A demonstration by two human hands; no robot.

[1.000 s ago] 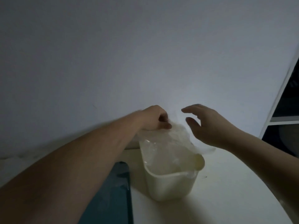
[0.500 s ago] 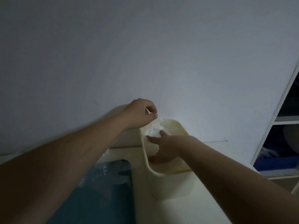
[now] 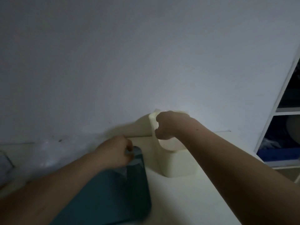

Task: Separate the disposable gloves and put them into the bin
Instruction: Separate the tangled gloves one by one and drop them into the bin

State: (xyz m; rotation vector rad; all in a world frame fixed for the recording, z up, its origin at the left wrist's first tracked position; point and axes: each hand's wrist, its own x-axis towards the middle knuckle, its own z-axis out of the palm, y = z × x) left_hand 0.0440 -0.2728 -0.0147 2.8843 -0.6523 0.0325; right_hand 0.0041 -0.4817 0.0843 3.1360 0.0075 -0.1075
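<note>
Our right hand [image 3: 167, 125] sat curled in the mouth of the cream bin [image 3: 178, 168], on the far side; whether it held anything we couldn't tell. Our left hand [image 3: 113, 153] pinched a clear glove [image 3: 129, 161] at the teal tray's [image 3: 129, 192] far end. Next, we judged: peel it free and carry it right to the bin.

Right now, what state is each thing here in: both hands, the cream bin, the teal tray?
cream bin: upright, open-topped.
teal tray: lies on the table, left of the bin.
left hand: fingers curled, apparently pinching a clear glove at the tray's far corner.
right hand: curled at the bin's mouth; any hold hidden.
clear plastic: crumpled by the wall, blurred.
</note>
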